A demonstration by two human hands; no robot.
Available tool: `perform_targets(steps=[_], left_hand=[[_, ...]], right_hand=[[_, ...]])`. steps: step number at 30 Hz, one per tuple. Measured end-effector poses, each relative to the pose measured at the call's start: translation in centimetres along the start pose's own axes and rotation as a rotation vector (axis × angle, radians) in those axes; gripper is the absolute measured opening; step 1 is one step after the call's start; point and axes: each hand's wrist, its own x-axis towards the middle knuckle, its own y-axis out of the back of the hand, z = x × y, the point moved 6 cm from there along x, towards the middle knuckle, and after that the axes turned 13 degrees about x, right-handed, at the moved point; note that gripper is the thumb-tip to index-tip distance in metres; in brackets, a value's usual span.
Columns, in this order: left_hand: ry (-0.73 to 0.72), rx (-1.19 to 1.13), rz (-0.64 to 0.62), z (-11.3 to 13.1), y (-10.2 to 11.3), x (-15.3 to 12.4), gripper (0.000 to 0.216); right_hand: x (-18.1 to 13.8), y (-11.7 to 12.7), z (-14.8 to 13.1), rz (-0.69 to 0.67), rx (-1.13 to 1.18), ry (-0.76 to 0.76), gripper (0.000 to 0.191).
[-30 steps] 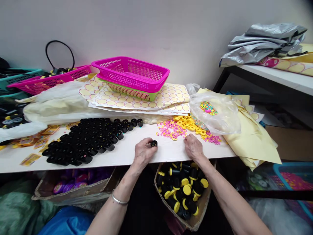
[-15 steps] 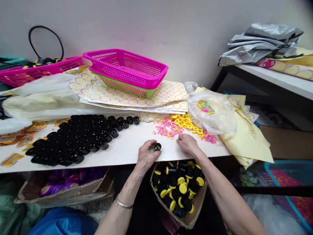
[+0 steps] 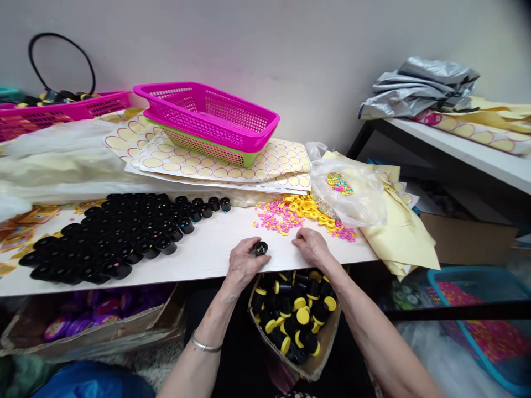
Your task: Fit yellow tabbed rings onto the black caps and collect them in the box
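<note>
My left hand [image 3: 245, 261] grips a small black cup [image 3: 261, 249] between thumb and fingers, just above the white tabletop near its front edge. A few tiny coloured pieces show inside the cup. My right hand [image 3: 312, 246] rests on the table with its fingers curled together; whatever they may hold is hidden. Just beyond its fingertips lie scattered pink and yellow beads [image 3: 279, 218]. Behind these is a heap of yellow ring-shaped caps [image 3: 305, 205]. Rows of upright black cups [image 3: 136, 232] fill the table's left side, several with coloured bits in them.
Below the table edge, a cardboard box [image 3: 321, 362] holds black containers with yellow caps. Magenta and green baskets [image 3: 207, 124] sit on sticker sheets [image 3: 286, 166] at the back. A plastic bag [image 3: 365, 193] of beads and yellow paper [image 3: 398, 237] lie right, beside a shelf [image 3: 460, 135].
The view has swung slightly right, so everything appears further left. Both hands keep nearly the same place on the table, the black cup still in my left hand.
</note>
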Motion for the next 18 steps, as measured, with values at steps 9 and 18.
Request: perform_targets(steps=[9, 18], left_hand=[[-0.020, 0.014, 0.022, 0.6, 0.0, -0.3, 0.031], [-0.080, 0.126, -0.002, 1.4, 0.1, -0.3, 0.028]], right_hand=[[-2.2, -1.4, -5.6, 0.069, 0.204, 0.365, 0.015], [-2.2, -2.6, -10.2, -0.104, 0.009, 0.571, 0.019]])
